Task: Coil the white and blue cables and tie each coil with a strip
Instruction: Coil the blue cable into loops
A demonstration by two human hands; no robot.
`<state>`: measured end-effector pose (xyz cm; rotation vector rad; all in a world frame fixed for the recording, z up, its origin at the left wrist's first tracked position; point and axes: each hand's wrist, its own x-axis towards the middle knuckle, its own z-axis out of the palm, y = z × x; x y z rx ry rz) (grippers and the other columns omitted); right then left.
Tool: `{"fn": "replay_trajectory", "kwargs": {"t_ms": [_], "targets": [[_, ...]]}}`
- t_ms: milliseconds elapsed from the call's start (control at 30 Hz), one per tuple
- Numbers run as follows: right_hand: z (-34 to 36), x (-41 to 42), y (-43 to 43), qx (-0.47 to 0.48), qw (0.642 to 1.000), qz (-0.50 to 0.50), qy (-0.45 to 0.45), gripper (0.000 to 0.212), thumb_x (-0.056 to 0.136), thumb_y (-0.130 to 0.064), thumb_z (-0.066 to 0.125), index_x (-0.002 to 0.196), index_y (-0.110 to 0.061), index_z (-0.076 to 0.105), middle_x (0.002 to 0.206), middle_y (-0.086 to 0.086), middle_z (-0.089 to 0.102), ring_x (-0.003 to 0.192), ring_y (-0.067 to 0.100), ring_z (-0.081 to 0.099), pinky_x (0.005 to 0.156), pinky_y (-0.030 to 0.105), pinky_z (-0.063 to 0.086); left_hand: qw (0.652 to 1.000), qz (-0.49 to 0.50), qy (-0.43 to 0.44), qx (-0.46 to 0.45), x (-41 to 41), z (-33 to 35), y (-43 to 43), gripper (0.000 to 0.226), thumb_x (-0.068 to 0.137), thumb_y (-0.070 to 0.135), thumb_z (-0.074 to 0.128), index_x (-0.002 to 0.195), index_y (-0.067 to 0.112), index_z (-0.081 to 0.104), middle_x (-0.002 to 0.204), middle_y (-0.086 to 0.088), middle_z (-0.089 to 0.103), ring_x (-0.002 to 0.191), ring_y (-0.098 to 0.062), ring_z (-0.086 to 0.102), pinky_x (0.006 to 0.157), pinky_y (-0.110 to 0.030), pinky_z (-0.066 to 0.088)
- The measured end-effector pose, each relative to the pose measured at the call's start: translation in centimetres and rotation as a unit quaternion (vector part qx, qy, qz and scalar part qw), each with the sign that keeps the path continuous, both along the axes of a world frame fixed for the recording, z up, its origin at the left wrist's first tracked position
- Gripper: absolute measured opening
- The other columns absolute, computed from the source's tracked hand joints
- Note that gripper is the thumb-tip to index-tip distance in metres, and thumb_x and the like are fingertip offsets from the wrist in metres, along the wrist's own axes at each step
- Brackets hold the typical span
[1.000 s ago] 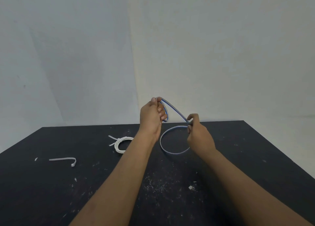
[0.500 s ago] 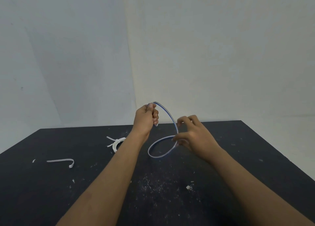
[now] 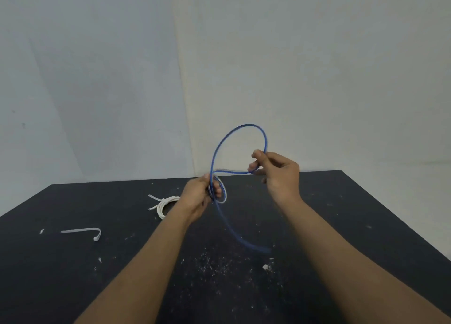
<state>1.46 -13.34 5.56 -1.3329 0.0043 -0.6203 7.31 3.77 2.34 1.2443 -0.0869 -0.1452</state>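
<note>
A person winds the blue cable [image 3: 214,152] above a black table [image 3: 353,226], both hands raised in front of a bare corner. The left hand [image 3: 199,196] is closed around a small finished turn of the cable, thumb on top, apparently to keep the coil from springing open. The right hand [image 3: 280,172] pinches the cable between thumb and fingertips, up and to the right of that grip, holding a wide loop that arches above both hands; judging by the pose, it is being guided down toward the left-hand coil as the next turn. The loose tail drops below the left grip and blurs over the table.

Just left of the left wrist lies the white cable [image 3: 164,205], already coiled and bound, with strip ends sticking out. Farther left of that grip rests a spare strip [image 3: 80,231], hooked at one end, probably waiting for the blue coil. The tabletop is matte, scuffed and dusted with white flecks. Behind it, two plain pale walls meet.
</note>
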Motion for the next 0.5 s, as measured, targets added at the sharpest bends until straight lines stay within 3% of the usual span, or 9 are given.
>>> {"fn": "replay_trajectory", "kwargs": {"t_ms": [100,167,233,367,500], "targets": [[0.8,0.5,0.7,0.008,0.999,-0.054,0.007,0.015,0.080,-0.027,0.080,0.080,-0.012,0.078,0.062,0.006,0.072,0.052,0.022,0.067,0.046,0.023,0.052,1.000,0.006,0.012,-0.013,-0.9,-0.9,-1.5,0.030,0.104,0.011,0.036,0.083,0.001,0.055,0.059,-0.010,0.054,0.043,-0.014,0.057,0.044,-0.024,0.050],[0.9,0.9,0.6,-0.021,0.994,-0.099,0.045,0.017,0.078,-0.035,0.081,0.078,-0.018,0.076,0.060,0.001,0.072,0.047,0.025,0.067,0.044,0.025,0.053,0.994,-0.046,0.043,-0.090,-1.1,-1.1,-1.7,0.029,0.105,0.014,0.034,0.088,0.003,0.055,0.061,-0.007,0.054,0.046,-0.013,0.058,0.045,-0.022,0.049],[0.8,1.4,0.1,-0.008,0.987,-0.136,0.080,0.022,0.078,-0.037,0.081,0.073,-0.017,0.072,0.059,0.001,0.072,0.044,0.027,0.067,0.039,0.020,0.048,0.966,-0.118,0.098,-0.206,-1.2,-1.1,-1.3,0.031,0.106,0.014,0.030,0.088,0.004,0.053,0.060,-0.002,0.054,0.048,-0.011,0.057,0.045,-0.020,0.048],[-0.2,2.0,-1.6,0.132,0.964,-0.188,0.131,0.029,0.080,-0.031,0.081,0.066,-0.010,0.065,0.062,0.004,0.073,0.040,0.022,0.067,0.037,0.021,0.044,0.929,-0.181,0.163,-0.280,-1.3,-1.8,-0.8,0.029,0.106,0.012,0.028,0.090,0.005,0.051,0.060,-0.001,0.050,0.046,-0.010,0.053,0.043,-0.020,0.047],[-1.4,2.4,-2.2,0.253,0.932,-0.205,0.158,0.030,0.082,-0.028,0.080,0.079,-0.001,0.068,0.068,0.007,0.073,0.035,0.016,0.060,0.036,0.021,0.045,0.898,-0.204,0.223,-0.320,-2.1,-2.5,-0.8,0.016,0.097,0.003,0.035,0.091,0.006,0.049,0.058,-0.002,0.049,0.042,-0.010,0.049,0.040,-0.019,0.043]]}}
